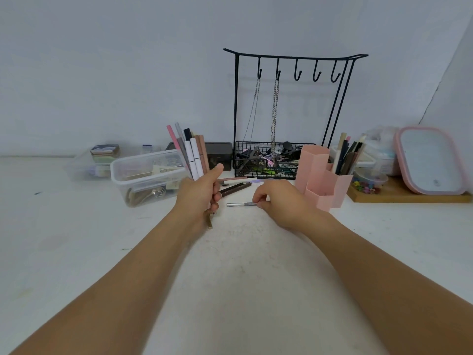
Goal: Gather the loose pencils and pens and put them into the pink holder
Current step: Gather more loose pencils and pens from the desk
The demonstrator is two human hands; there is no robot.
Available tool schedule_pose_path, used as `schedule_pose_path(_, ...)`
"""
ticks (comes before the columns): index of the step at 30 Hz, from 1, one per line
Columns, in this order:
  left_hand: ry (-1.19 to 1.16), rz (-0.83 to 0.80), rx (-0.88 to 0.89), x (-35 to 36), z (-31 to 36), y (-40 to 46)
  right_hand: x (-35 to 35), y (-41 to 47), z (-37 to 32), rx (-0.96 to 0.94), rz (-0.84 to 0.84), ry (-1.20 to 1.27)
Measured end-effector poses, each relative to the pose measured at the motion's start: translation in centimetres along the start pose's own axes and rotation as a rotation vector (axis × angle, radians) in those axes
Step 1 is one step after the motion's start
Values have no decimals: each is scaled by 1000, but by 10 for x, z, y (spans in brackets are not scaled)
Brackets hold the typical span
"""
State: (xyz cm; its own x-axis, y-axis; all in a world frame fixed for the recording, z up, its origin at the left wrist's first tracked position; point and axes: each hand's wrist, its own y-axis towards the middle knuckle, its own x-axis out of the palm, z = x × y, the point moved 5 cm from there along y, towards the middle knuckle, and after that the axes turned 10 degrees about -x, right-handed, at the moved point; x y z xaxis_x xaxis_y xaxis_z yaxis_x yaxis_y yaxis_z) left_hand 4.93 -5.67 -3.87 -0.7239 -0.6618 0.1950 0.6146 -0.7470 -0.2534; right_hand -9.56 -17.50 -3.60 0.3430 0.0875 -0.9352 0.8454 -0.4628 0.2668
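While my left hand (202, 190) clamps a pen bundle (190, 152), my right hand (275, 201) pinches a grey pencil (239, 204) on open desk (245, 252) beside the pink holder (323, 175).

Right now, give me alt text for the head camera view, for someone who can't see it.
A person's left hand grips an upright bundle of pens and pencils while the right hand pinches a silver pen lying on the white table. The pink holder, already holding some pens, stands just right of that hand, with more loose pencils lying behind.
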Motion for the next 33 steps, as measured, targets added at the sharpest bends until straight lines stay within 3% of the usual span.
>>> schedule_pose_path(3,1,84,77,-7,9,0,1,-1,0,15,-15,8)
schedule_pose_path(6,-3,72,96,-8,12,0,-5,-1,-1,53,129,121)
schedule_pose_path(9,18,0,109,-3,9,-1,-24,5,-7,114,296,469)
schedule_pose_path(13,69,-170,79,10,3,-6,-37,6,-30,123,311,1073)
schedule_pose_path(16,133,-246,83,16,-2,-7,-41,5,-41,66,294,1200)
schedule_pose_path(23,244,-295,135,22,-4,-8,-34,3,-46,30,378,1071)
schedule_pose_path(28,132,-250,91,18,-5,-3,-16,2,-33,78,410,943)
schedule_pose_path(30,81,-199,74,13,-3,1,3,-2,-21,104,420,789)
schedule_pose_path(33,56,-73,72,1,3,9,29,0,-13,52,268,388)
